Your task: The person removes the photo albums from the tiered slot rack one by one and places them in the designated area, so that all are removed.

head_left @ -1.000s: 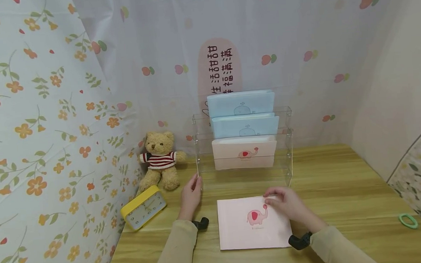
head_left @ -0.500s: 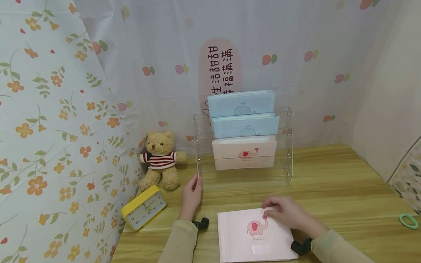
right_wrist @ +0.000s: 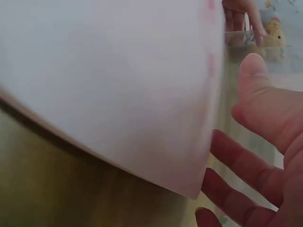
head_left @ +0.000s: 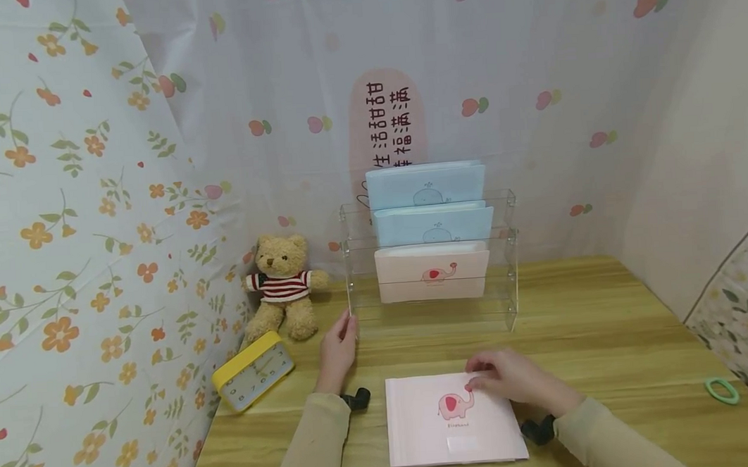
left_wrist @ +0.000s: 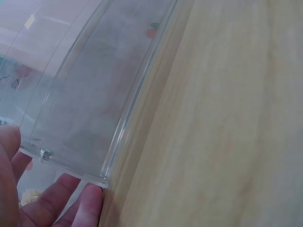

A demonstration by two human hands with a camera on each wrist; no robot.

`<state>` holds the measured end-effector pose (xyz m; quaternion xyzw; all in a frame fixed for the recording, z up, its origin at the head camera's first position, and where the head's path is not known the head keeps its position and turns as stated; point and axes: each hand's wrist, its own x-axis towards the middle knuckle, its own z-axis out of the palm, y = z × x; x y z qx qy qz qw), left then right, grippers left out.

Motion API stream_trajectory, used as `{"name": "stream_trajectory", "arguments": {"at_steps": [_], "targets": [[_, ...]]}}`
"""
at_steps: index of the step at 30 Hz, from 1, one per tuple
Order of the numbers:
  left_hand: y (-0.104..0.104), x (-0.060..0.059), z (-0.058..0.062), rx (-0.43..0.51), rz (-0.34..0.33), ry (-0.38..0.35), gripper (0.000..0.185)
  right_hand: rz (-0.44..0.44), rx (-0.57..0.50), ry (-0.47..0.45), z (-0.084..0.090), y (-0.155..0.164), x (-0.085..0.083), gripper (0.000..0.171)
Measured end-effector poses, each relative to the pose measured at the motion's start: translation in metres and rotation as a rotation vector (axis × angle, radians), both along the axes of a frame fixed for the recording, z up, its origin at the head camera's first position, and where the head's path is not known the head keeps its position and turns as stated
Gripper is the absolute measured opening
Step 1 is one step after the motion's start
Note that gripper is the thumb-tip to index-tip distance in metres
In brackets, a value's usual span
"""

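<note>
A wide pink booklet (head_left: 422, 428) with a red elephant on its cover lies flat on the table before me. My right hand (head_left: 515, 378) touches the booklet's far edge near its right corner. In the right wrist view the fingers (right_wrist: 246, 163) are loosely extended at the booklet's edge, and the thumb stands apart from it. At the lower left corner of a clear acrylic rack (head_left: 510, 283), my left hand (head_left: 338, 348) holds the side panel. In the left wrist view its fingertips (left_wrist: 90, 198) meet the panel's edge, the thumb on the other side.
Two blue booklets (head_left: 397, 186) with whales and another pink elephant booklet (head_left: 395, 275) stand in the rack's tiers. To the left are a teddy bear (head_left: 281, 284) in a striped shirt and a yellow clock (head_left: 254, 370). A green ring (head_left: 721, 390) lies far right.
The pink booklet has slid toward me with the right hand on it, mostly between the first two frames. The left hand stays at the rack. The head view has shifted slightly.
</note>
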<state>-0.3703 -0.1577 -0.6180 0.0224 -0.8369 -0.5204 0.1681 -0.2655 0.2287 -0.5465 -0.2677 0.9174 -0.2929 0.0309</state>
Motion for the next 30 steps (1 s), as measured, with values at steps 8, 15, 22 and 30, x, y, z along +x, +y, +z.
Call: {"name": "stream_trajectory", "arguments": {"at_steps": [8, 15, 22, 30], "targets": [[0.004, 0.014, 0.024, 0.010, -0.005, -0.009, 0.054, -0.192, -0.146, 0.190, 0.061, 0.007, -0.024, 0.019], [0.002, 0.003, 0.002, -0.020, 0.012, 0.045, 0.052, -0.402, -0.362, 0.173, 0.100, 0.026, -0.051, 0.036], [0.008, 0.016, 0.025, 0.008, -0.005, 0.021, 0.046, -0.415, -0.387, 0.065, 0.116, 0.028, -0.068, 0.062], [0.006, 0.018, 0.022, 0.003, -0.014, 0.022, 0.051, -0.427, -0.435, 0.035, 0.121, 0.012, -0.084, 0.074]]}}
